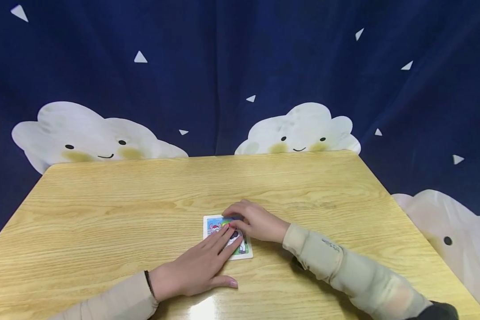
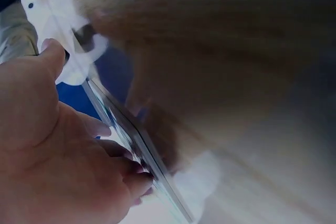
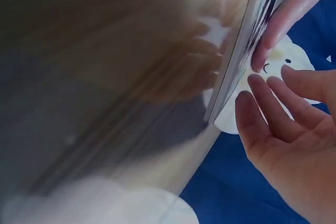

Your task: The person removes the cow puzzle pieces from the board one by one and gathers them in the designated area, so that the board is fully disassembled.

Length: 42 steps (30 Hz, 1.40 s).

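A small flat picture board (image 1: 214,223) with a white border and a cartoon of a horned, cow-like animal lies on the wooden table. Across its picture rest the straight fingers of my left hand (image 1: 196,269), thumb spread out to the near side. My right hand (image 1: 261,223) is over the board's far right corner, its fingers loosely bent. From the left wrist, the board (image 2: 148,150) shows edge-on as a thin slab under the fingertips. In the right wrist view, the right fingers (image 3: 278,114) curve beside the board (image 3: 236,59) with nothing gripped, close to the left fingertips.
The light wooden table (image 1: 116,200) spreads around the board on all sides. Behind it hangs a dark blue curtain (image 1: 208,80) printed with smiling white clouds and small white triangles. A black object (image 1: 436,311) sits at the right forearm, near the lower right corner.
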Motion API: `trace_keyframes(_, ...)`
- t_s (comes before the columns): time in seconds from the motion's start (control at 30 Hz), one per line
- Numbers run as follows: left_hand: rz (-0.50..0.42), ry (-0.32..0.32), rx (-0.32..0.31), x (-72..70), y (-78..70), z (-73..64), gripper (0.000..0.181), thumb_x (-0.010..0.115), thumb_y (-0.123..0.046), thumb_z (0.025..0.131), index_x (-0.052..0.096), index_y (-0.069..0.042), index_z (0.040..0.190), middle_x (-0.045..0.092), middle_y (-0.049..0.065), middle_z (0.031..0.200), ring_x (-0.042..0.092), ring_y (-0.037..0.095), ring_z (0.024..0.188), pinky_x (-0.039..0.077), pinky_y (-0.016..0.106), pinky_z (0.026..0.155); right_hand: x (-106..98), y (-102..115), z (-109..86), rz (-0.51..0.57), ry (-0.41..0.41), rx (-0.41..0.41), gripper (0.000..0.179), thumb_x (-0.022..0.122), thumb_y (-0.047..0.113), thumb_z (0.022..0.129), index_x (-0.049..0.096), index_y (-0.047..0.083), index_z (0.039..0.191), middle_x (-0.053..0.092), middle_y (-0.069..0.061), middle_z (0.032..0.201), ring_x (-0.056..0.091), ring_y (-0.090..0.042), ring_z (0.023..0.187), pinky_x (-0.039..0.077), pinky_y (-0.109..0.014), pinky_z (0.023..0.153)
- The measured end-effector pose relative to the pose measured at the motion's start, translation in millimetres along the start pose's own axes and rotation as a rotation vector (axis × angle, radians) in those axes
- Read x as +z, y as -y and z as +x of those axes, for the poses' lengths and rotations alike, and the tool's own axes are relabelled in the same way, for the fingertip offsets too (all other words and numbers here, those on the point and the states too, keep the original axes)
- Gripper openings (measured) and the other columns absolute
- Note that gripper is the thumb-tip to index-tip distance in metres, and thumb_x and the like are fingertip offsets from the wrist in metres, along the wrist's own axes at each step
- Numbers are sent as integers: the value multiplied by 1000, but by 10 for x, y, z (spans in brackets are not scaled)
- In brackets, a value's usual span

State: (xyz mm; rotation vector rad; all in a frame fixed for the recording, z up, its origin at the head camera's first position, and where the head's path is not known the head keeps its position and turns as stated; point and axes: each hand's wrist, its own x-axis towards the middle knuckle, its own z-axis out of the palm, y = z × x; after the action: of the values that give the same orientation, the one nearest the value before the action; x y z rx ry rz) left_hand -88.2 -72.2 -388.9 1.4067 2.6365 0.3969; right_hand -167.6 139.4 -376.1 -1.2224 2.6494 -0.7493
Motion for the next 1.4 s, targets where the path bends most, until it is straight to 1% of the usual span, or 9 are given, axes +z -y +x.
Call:
trace_keyframes(0.17, 9, 34, -11, -6, -7, 20, 86, 39, -61, 97, 22, 1, 154, 10, 25, 160, 11, 35, 148, 21, 47, 116, 60, 27, 194, 71, 22, 29, 21, 60, 6, 97, 68, 6, 117, 69, -2, 113, 60, -16, 108, 45, -35, 96)
trace_keyframes(0.37, 0, 85, -38, 6, 3, 23, 91, 42, -65, 95, 20, -1, 155, 8, 24, 160, 7, 34, 148, 17, 46, 117, 124, 68, 359, 147, 37, 59, 19, 61, 3, 96, 69, 4, 113, 71, -3, 105, 65, -11, 98, 49, -26, 88)
trace_keyframes(0.5, -2, 104, -45, 12, 4, 22, 93, 41, -68, 94, 18, -2, 156, 5, 23, 161, 4, 32, 149, 15, 45, 118, 133, 114, 425, 147, 40, 83, 17, 60, 2, 96, 68, 3, 111, 71, -3, 102, 65, -11, 94, 50, -25, 85)
trace_keyframes(0.77, 1, 106, -49, 1, 10, 20, 94, 44, -67, 93, 16, -4, 157, 4, 22, 161, 3, 31, 149, 15, 44, 118, 120, 129, 561, 144, 51, 92, 12, 62, 2, 95, 69, 3, 105, 71, -2, 91, 64, -8, 82, 50, -21, 78)
trace_keyframes(0.93, 5, 121, -59, 16, 7, 31, 95, 44, -69, 92, 14, -6, 158, -1, 20, 162, -2, 29, 149, 13, 42, 118, 109, 93, 592, 258, 77, 132, 10, 67, 1, 91, 69, 1, 101, 68, -1, 85, 60, -5, 74, 49, -18, 71)
trace_keyframes(1.03, 22, 107, -52, 19, 4, 28, 95, 44, -69, 92, 16, -5, 157, 2, 22, 162, 1, 32, 149, 15, 43, 118, 99, 92, 594, 362, 65, 153, 14, 70, -3, 88, 69, -1, 102, 68, -4, 85, 60, -5, 73, 51, -19, 69)
trace_keyframes(1.13, 33, 101, -47, 10, 1, 25, 95, 43, -69, 92, 17, -5, 157, 4, 23, 161, 4, 33, 149, 17, 43, 118, 110, 94, 591, 423, 48, 157, 21, 73, -7, 83, 69, -2, 103, 68, -5, 85, 61, -7, 71, 51, -20, 67)
trace_keyframes(1.27, 21, 117, -50, -11, -6, 25, 94, 42, -70, 93, 18, -5, 157, 3, 21, 162, 2, 30, 149, 16, 42, 118, 140, 103, 565, 412, 58, 157, 19, 73, -7, 83, 71, 2, 100, 68, -2, 82, 60, -6, 71, 51, -20, 67)
trace_keyframes(1.4, 14, 128, -53, -19, -7, 24, 94, 42, -69, 93, 17, -5, 157, 2, 20, 162, 1, 29, 149, 16, 41, 118, 124, 95, 537, 377, 48, 118, 12, 74, -3, 85, 73, 5, 94, 69, 0, 81, 60, -6, 71, 51, -21, 68)
